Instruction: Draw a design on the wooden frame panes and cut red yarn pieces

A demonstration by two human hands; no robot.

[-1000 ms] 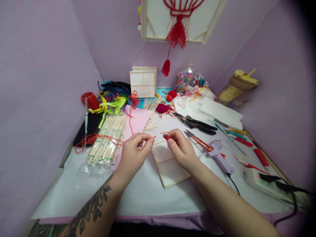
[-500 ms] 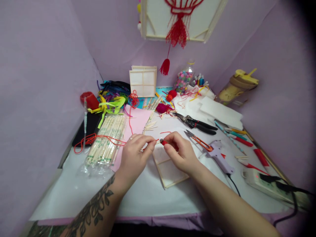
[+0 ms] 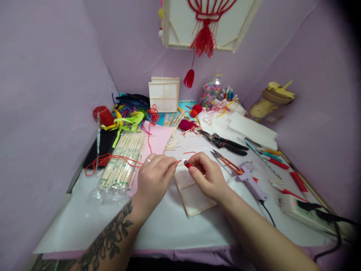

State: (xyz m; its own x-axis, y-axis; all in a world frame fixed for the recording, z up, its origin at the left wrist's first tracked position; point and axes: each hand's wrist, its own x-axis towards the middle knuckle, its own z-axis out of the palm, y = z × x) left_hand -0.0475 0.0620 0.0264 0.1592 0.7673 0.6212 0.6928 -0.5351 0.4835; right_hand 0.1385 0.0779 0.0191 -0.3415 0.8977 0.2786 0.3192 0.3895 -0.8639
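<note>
Left hand (image 3: 155, 174) pinches cord tip (image 3: 179, 161), right hand (image 3: 208, 174) lighter (probably) (image 3: 188, 165); narrow gap between.

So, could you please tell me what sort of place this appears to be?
Probably a craft worktable: it holds a glue gun, a clear packet of wooden sticks and a clear bottle of pom-poms.

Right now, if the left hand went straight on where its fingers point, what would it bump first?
The left hand would probably meet the small red metal-tipped lighter in the right hand, though depth is hard to judge.
</note>
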